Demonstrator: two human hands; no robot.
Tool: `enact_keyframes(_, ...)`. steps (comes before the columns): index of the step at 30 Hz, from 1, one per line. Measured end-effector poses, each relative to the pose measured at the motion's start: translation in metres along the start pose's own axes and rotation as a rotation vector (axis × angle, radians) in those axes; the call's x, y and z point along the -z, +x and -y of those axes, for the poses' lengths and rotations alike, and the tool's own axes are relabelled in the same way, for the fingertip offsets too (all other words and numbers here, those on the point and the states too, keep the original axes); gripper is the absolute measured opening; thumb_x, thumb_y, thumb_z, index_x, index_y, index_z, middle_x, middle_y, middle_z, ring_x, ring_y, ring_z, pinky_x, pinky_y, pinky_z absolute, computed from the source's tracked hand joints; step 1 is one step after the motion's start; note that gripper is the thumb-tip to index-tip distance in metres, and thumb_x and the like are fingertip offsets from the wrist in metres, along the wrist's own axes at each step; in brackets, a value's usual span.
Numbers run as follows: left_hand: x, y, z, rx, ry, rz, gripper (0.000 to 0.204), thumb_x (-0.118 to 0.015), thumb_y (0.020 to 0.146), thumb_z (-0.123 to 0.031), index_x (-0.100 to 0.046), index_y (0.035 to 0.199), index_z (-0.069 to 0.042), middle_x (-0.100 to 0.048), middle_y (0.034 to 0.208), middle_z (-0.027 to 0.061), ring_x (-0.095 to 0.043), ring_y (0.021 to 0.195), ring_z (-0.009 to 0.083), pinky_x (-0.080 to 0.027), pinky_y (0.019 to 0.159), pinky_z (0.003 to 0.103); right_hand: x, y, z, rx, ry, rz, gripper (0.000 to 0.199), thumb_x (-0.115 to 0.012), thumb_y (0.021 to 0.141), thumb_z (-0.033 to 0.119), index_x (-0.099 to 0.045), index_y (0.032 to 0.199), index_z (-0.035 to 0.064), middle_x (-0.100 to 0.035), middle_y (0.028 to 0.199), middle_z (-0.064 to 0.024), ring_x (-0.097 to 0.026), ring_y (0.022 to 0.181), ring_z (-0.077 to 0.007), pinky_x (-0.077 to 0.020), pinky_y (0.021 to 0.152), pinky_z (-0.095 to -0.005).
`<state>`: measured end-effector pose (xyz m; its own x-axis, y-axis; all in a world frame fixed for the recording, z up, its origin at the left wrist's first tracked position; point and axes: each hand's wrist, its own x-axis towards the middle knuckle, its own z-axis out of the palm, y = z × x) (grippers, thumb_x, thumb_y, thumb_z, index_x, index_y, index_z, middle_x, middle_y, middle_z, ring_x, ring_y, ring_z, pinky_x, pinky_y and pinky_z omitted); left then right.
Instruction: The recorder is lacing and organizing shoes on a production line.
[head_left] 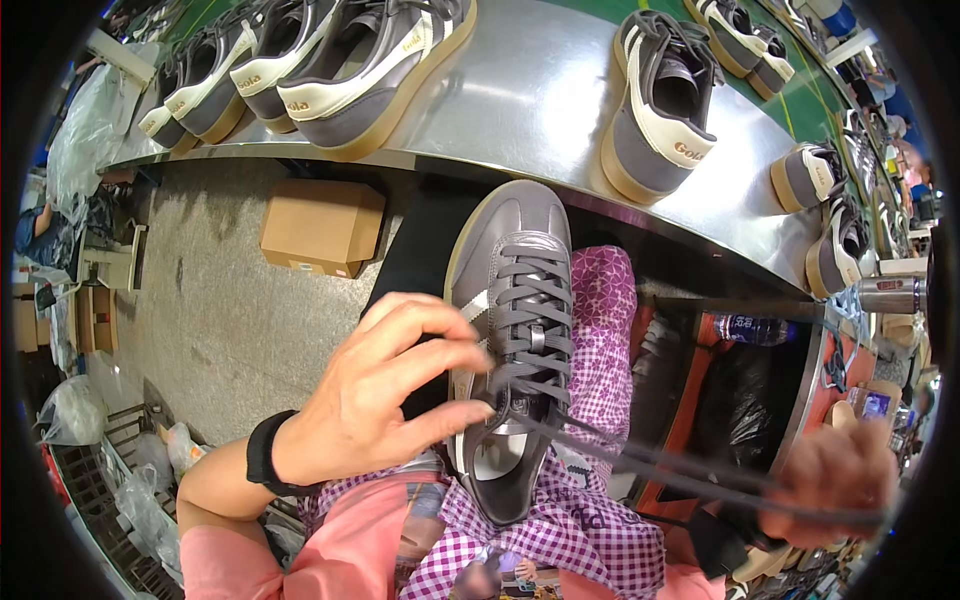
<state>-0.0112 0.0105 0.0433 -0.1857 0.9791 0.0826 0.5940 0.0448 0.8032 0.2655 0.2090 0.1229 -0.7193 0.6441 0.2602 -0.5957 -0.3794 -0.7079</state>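
A grey lace-up sneaker (510, 220) with a gum sole rests on my lap, toe pointing away from me. Its grey shoelaces (535, 300) are threaded up through the eyelets. My left hand (375, 390), with a black band on the wrist, is at the shoe's left side by the top eyelets. Its thumb and fingers curve toward the lacing with a gap between them. Far to the right, my right hand (830, 485) is smeared by motion. Long lace ends stretch from the top of the shoe to that hand, which is closed on them.
Ahead runs a shiny metal bench (520, 90) with a curved-looking front edge. Several similar sneakers (370, 90) stand on its left, and another sneaker (660, 120) stands right of centre. A cardboard box (322, 225) sits on the floor. Right of my legs is a red-edged compartment (685, 400) holding dark bags.
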Motion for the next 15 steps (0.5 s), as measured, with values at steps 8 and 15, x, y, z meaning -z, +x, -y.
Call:
enact_keyframes(8, -0.028, 0.036, -0.066, -0.386, -0.022, 0.927, 0.045, -0.076, 0.069, -0.028, -0.064, 0.104, -0.002, -0.066, 0.101, 0.0092, -0.061, 0.099, 0.0258, -0.042, 0.091, 0.043, -0.022, 0.006, -0.050, -0.098, -0.996, -0.297, 0.024, -0.060, 0.078, 0.020, -0.062, 0.084, -0.0023, -0.060, 0.084, -0.0114, -0.061, 0.074, -0.0294, -0.0508, 0.069, -0.0380)
enact_keyframes(15, -0.050, 0.005, -0.083, -0.659, -0.127, 0.451, 0.014, -0.057, 0.080, -0.021, -0.052, 0.075, -0.008, -0.048, 0.069, 0.0043, -0.049, 0.069, 0.0197, -0.039, 0.068, 0.032, -0.014, -0.001, -0.113, -0.939, -0.500, 0.392, 0.029, -0.054, 0.098, 0.020, -0.057, 0.121, 0.0025, -0.069, 0.094, -0.0131, -0.067, 0.083, -0.0222, -0.0513, 0.074, -0.0312)
